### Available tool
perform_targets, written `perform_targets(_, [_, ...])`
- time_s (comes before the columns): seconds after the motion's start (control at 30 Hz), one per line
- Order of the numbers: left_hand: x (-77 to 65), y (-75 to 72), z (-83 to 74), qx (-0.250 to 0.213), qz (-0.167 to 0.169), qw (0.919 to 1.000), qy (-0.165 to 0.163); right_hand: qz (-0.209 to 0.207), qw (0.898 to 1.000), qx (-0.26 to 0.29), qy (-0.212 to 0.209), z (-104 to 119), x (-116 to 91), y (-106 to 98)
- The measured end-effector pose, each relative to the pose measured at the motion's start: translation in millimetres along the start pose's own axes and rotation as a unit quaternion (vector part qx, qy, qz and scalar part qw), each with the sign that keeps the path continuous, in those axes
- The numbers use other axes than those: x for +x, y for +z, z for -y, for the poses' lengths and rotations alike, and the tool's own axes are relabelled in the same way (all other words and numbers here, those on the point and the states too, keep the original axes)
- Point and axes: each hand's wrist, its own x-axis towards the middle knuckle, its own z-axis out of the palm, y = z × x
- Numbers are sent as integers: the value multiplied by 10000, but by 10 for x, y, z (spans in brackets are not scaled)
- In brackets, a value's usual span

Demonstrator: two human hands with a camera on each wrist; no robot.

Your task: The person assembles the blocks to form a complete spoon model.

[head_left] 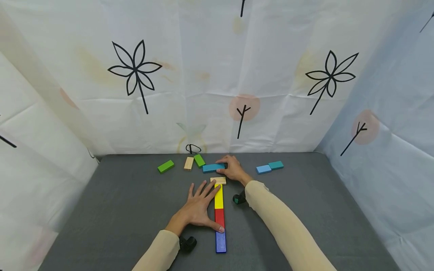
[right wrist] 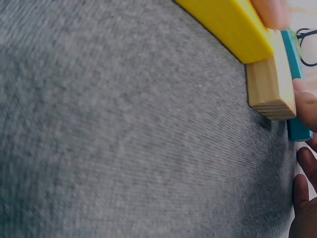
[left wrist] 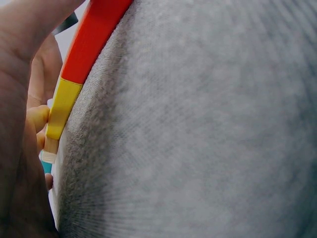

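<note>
A straight row of flat blocks runs away from the person: a violet-blue block (head_left: 220,242), a red block (head_left: 219,216) and a yellow block (head_left: 219,197). Across its far end lies a plain wooden block (head_left: 222,180). Over the row my left hand (head_left: 197,208) spreads its fingers, its thumb on the joint of red and violet-blue, fingertips at the yellow and wooden blocks. Just beyond, my right hand (head_left: 234,169) pinches the right end of a teal-blue block (head_left: 211,168) between thumb and fingers. In the right wrist view that teal block (right wrist: 295,64) lies behind the wooden one.
Left of the teal-blue block lie a green block (head_left: 199,160), a wooden block (head_left: 188,163) and another green block (head_left: 165,166). To the right, a light blue block (head_left: 263,169) meets a teal-green block (head_left: 276,165). White printed cloth (head_left: 210,82) stands behind the grey tabletop (head_left: 135,210).
</note>
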Motion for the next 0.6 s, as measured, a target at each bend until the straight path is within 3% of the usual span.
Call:
perform_targets(0.33, [-3, 2, 12, -20, -6, 10000, 17, 66, 9987, 444, -233, -33, -157, -123])
perform_targets(0.6, [1, 9, 5, -1, -30, 10000, -18, -269, 9961, 803, -237, -43, -311, -287])
